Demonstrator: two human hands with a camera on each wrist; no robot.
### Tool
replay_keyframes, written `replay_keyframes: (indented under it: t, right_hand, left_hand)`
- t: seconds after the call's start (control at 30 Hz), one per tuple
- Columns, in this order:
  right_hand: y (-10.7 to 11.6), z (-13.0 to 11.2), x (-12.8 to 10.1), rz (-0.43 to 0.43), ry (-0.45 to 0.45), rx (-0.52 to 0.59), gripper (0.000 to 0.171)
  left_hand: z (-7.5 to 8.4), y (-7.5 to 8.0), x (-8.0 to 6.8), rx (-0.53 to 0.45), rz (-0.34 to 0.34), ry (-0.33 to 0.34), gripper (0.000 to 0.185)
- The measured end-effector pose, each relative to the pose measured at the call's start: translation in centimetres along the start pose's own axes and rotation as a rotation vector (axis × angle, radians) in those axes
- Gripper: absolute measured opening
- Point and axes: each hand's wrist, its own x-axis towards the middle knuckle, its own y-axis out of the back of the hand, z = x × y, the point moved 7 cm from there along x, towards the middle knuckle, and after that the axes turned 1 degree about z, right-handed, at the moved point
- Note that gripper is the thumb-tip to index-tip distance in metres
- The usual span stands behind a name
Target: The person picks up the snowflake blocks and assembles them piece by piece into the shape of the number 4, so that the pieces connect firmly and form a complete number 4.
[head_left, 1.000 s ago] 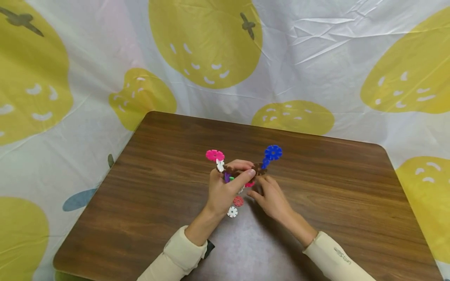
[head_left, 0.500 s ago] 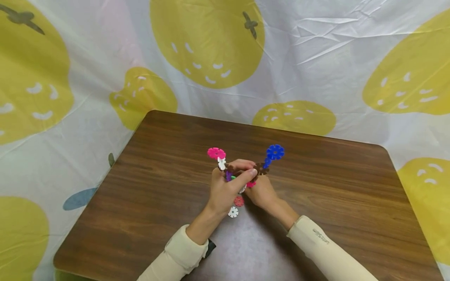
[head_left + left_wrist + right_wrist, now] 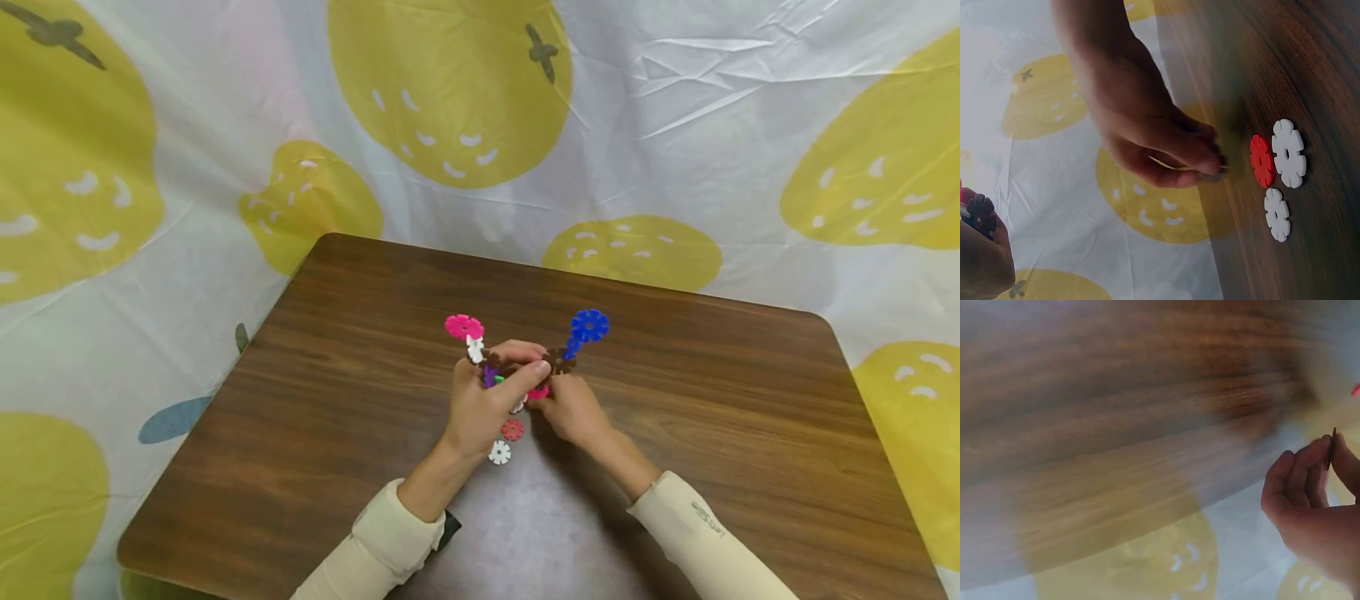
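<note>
My left hand [image 3: 517, 367] grips a structure of interlocked snowflake discs [image 3: 555, 360] above the table's middle. A pink disc [image 3: 463, 326] sticks up at its left and a blue disc [image 3: 590, 325] at its right, joined by brown ones. My right hand [image 3: 543, 398] meets the structure from the lower right and pinches a thin disc there. That disc shows edge-on between the fingertips [image 3: 1329, 447] in the right wrist view; its colour is unclear. The left wrist view shows the same pinch by the right hand [image 3: 1210, 167].
Loose discs lie on the brown wooden table [image 3: 337, 333] just below my hands: a red disc [image 3: 512, 430] [image 3: 1262, 160] and a white disc [image 3: 499, 452] [image 3: 1288, 153], plus another white disc [image 3: 1277, 214]. A white cloth with yellow fruit prints [image 3: 675, 125] surrounds the table.
My right hand has come up from the table with its fingers drawn together against the structure's lower right. The left hand and the structure have stayed nearly still.
</note>
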Motion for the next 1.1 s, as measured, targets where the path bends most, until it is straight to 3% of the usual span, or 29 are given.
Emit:
replay_keyframes:
  t: [0.13, 0.47, 0.93, 1.1]
  right_hand:
    - [1.9, 0.5, -0.9, -0.003, -0.112, 0.075, 0.011]
    - [6.5, -0.8, -3.2, 0.062, -0.149, 0.362, 0.014]
    - [11.6, -5.3, -5.8, 0.242, -0.014, 0.651, 0.013]
    - [12.9, -6.3, -6.5, 0.26, 0.053, 0.782, 0.013]
  left_hand:
    - [-0.3, 0.0, 0.0, -0.027, -0.006, 0.019, 0.02]
    - [-0.5, -0.1, 0.0, -0.026, -0.008, 0.018, 0.019]
    - [-0.5, -0.4, 0.0, -0.008, 0.009, 0.019, 0.018]
    - [-0.4, -0.4, 0.0, 0.001, 0.022, 0.022, 0.018]
